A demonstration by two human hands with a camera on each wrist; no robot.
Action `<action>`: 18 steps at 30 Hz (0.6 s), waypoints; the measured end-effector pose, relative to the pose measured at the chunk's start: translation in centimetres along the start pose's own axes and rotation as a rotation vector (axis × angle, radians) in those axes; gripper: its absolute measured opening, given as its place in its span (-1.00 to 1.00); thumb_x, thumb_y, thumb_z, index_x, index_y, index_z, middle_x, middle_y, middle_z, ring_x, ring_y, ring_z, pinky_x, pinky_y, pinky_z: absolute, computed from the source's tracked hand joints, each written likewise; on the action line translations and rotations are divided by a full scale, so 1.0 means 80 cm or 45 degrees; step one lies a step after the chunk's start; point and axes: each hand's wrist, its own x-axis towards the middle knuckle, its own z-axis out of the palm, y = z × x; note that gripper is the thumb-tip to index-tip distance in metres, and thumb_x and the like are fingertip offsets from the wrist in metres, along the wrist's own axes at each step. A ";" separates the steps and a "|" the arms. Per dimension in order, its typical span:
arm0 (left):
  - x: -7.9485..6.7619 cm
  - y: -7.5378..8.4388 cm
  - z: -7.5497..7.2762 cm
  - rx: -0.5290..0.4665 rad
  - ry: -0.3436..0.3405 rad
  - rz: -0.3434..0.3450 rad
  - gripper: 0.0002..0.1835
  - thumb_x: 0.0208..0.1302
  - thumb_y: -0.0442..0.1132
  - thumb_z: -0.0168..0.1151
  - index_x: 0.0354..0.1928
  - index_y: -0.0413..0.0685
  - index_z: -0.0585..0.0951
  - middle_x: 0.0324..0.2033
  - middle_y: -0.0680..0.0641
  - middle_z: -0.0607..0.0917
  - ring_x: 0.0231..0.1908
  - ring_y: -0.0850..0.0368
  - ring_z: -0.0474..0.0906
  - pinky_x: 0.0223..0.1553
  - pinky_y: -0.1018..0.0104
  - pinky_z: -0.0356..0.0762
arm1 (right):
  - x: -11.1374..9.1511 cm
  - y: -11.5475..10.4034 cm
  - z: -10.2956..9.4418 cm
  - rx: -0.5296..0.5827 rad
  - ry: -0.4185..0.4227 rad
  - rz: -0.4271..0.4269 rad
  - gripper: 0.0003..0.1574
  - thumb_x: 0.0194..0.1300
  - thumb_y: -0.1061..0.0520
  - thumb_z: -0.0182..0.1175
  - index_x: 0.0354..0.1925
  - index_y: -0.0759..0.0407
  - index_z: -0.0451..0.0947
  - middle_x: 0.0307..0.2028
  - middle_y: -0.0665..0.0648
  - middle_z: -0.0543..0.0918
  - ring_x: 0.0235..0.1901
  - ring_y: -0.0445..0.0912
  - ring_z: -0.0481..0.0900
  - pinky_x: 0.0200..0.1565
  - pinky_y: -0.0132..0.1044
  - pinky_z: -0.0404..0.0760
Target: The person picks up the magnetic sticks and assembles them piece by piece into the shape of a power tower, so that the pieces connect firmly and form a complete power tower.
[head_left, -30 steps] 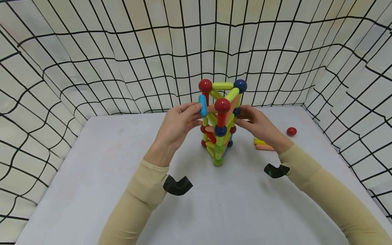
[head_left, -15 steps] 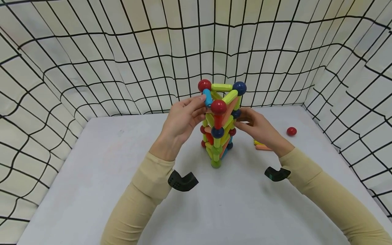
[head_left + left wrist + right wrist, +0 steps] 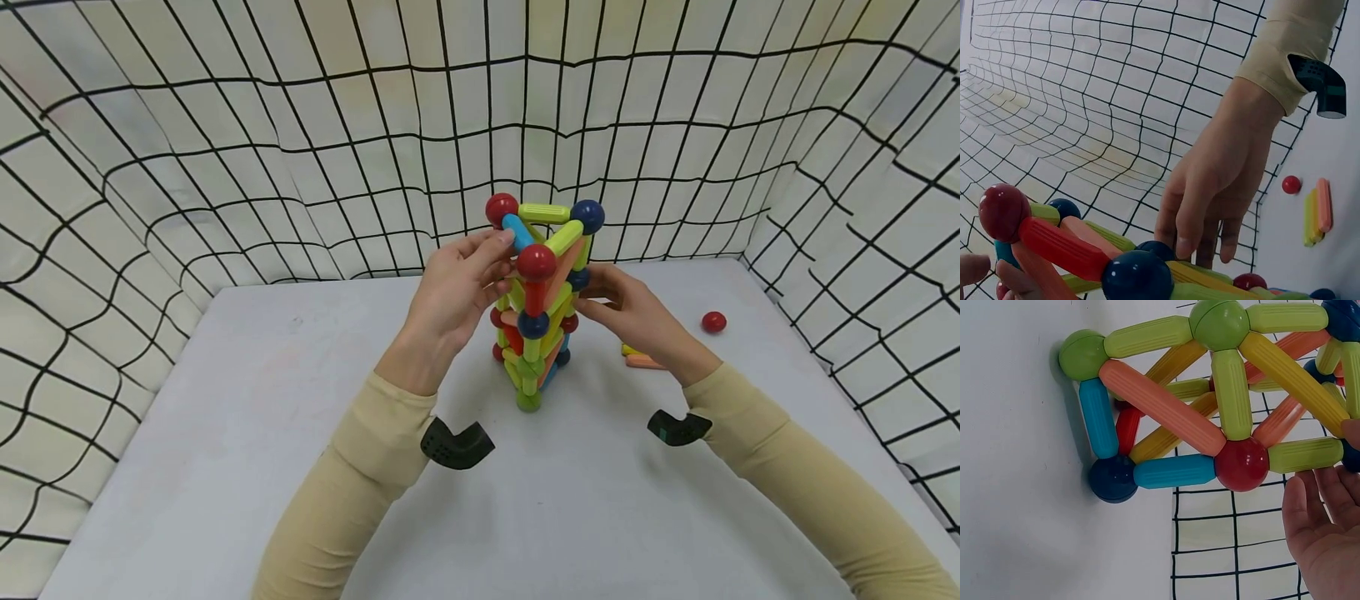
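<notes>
A tower of magnetic sticks and balls (image 3: 532,348) stands upright on the white table. My left hand (image 3: 453,292) pinches a light blue stick (image 3: 518,232) at its top. This stick spans the gap between the back-left red ball (image 3: 502,209) and the front red ball (image 3: 536,262). On the tower's right side, my right hand (image 3: 632,308) holds it by a dark blue ball (image 3: 578,278) below the top level, thumb and fingers at either side. In the right wrist view, its fingertips (image 3: 1294,487) lie right at a yellow-green stick (image 3: 1305,455).
Right of the tower, a loose red ball (image 3: 714,322) lies on the table (image 3: 225,433). Salmon, yellow and green sticks (image 3: 1317,212) lie side by side near it. A black grid-lined white backdrop (image 3: 420,133) rises behind and at both sides.
My left hand has moved right and slightly up, bringing the light blue stick from beside the tower into the gap between two top red balls. The right hand has barely moved.
</notes>
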 end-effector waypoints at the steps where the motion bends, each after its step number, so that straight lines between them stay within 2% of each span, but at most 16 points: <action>1: -0.003 -0.003 0.000 0.048 0.006 0.048 -0.66 0.42 -0.15 0.17 0.10 -0.21 0.51 -0.17 -0.12 0.60 -0.27 0.10 0.50 -0.29 0.42 0.54 | -0.001 0.000 0.000 0.000 -0.001 -0.001 -0.40 0.41 0.04 0.18 0.33 0.12 0.30 0.14 0.13 0.51 0.24 0.03 0.41 0.26 0.02 0.39; 4: -0.017 -0.019 -0.004 0.278 0.029 0.252 -0.70 0.48 -0.16 0.07 0.09 -0.19 0.45 -0.16 -0.12 0.56 -0.23 0.05 0.52 -0.27 0.31 0.56 | -0.002 0.002 0.000 0.003 -0.004 -0.009 -0.41 0.42 0.05 0.17 0.33 0.12 0.30 0.14 0.14 0.51 0.24 0.03 0.41 0.26 0.03 0.39; 6: -0.027 -0.035 -0.007 0.509 0.028 0.401 -0.72 0.47 -0.18 0.07 0.08 -0.19 0.41 -0.16 -0.12 0.54 -0.20 0.03 0.51 -0.26 0.27 0.55 | -0.003 0.003 0.000 0.010 -0.003 -0.013 -0.42 0.43 0.06 0.16 0.33 0.11 0.29 0.15 0.14 0.51 0.25 0.03 0.40 0.26 0.03 0.39; 8: -0.036 -0.053 -0.010 0.731 0.000 0.529 -0.67 0.40 -0.20 0.17 0.07 -0.22 0.39 -0.16 -0.12 0.51 -0.18 0.00 0.49 -0.26 0.24 0.54 | -0.004 0.003 0.001 0.016 0.000 -0.021 -0.41 0.43 0.08 0.15 0.35 0.12 0.28 0.16 0.15 0.50 0.25 0.04 0.40 0.27 0.03 0.38; 11: -0.042 -0.075 -0.011 0.993 -0.058 0.653 -0.52 0.26 -0.20 0.35 0.09 -0.24 0.38 -0.13 -0.13 0.50 -0.16 0.01 0.49 -0.27 0.30 0.52 | -0.005 0.004 0.002 0.022 0.017 -0.016 -0.39 0.43 0.09 0.15 0.36 0.12 0.27 0.18 0.16 0.50 0.25 0.04 0.40 0.26 0.04 0.39; 14: -0.042 -0.085 -0.011 1.109 -0.070 0.717 -0.48 0.20 -0.21 0.41 0.09 -0.24 0.38 -0.10 -0.13 0.49 -0.19 0.02 0.50 -0.31 0.32 0.52 | -0.007 0.004 0.002 0.014 0.026 -0.011 -0.39 0.43 0.08 0.15 0.36 0.13 0.26 0.19 0.16 0.50 0.25 0.04 0.41 0.24 0.02 0.42; 18: -0.037 -0.084 -0.019 1.126 -0.052 0.761 -0.55 0.22 -0.29 0.37 0.07 -0.24 0.42 -0.08 -0.14 0.51 -0.17 0.06 0.51 -0.32 0.31 0.56 | -0.012 0.005 -0.004 0.002 0.004 -0.011 -0.42 0.45 0.05 0.12 0.35 0.15 0.28 0.20 0.16 0.49 0.23 0.03 0.43 0.20 -0.10 0.48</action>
